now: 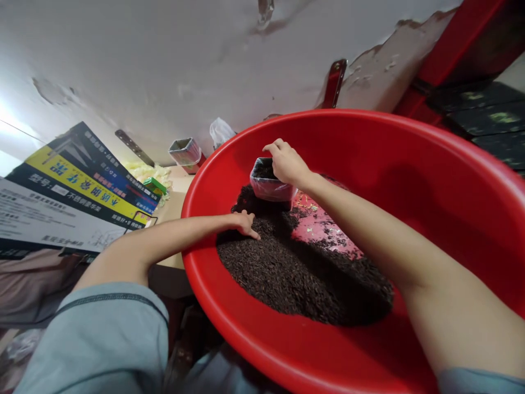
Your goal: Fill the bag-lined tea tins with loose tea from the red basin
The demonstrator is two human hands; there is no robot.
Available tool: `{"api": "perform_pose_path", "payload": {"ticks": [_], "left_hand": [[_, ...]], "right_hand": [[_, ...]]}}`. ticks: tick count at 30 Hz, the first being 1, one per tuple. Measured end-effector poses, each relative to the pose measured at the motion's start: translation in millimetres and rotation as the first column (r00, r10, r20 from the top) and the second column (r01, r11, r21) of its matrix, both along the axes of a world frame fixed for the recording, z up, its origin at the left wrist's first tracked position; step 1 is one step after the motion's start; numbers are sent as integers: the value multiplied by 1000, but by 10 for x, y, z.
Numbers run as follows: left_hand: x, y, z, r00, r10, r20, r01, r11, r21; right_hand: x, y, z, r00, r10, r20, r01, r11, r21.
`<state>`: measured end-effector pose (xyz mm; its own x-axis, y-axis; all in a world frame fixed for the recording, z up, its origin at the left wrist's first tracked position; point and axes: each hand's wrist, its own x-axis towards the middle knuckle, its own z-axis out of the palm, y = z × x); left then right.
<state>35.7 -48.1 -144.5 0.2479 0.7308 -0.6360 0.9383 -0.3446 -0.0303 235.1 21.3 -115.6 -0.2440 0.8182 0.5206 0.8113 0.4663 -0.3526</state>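
Note:
A wide red plastic tub (426, 148) holds a spread heap of small, dark, slender dry pieces (283, 268) that look like loose tea leaves. My left hand (245, 224) rests on the heap's left part, fingers spread and nothing held in them. Behind it stands a squarish container lined with clear plastic (270, 189), with the same dark stuff inside. Over this container's right side is my right hand (287, 163), its fingers curled; what they hold, if anything, is hidden.
Left of the tub, a second plastic-lined container (184, 150) stands on a pale surface (177, 191) near a green box (155, 186). A printed cardboard box (82, 191) leans at far left. The wall (184, 65) rises close behind the tub.

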Motion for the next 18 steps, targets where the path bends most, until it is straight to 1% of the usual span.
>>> {"api": "perform_pose_path", "payload": {"ticks": [3,5,9,11,13,14,16,18], "left_hand": [[33,-14,65,990,-96,-108,92,995,-47],[32,-9,125,982,-163,-98,158,986,-56],[21,17,241,974,-195,-114,190,980,-52],[18,54,334,975,-195,-110,192,981,-39],[13,117,486,979,-191,-73,189,981,-30],[10,159,588,982,-186,-36,185,982,-22],[8,256,835,982,-166,88,166,986,7],[20,369,1101,956,-132,263,123,991,51]], "right_hand": [[-12,-28,51,999,-17,34,18,998,-53],[-21,-51,88,998,-33,47,36,996,-81],[-29,-85,131,999,-33,31,36,995,-88],[-25,-92,131,999,-35,8,36,995,-89],[-17,-87,114,999,-32,-30,29,996,-89],[-13,-79,101,998,-27,-57,22,996,-86],[-2,-52,68,992,-11,-127,1,997,-75],[12,-14,31,978,5,-210,-19,998,-65]]}}
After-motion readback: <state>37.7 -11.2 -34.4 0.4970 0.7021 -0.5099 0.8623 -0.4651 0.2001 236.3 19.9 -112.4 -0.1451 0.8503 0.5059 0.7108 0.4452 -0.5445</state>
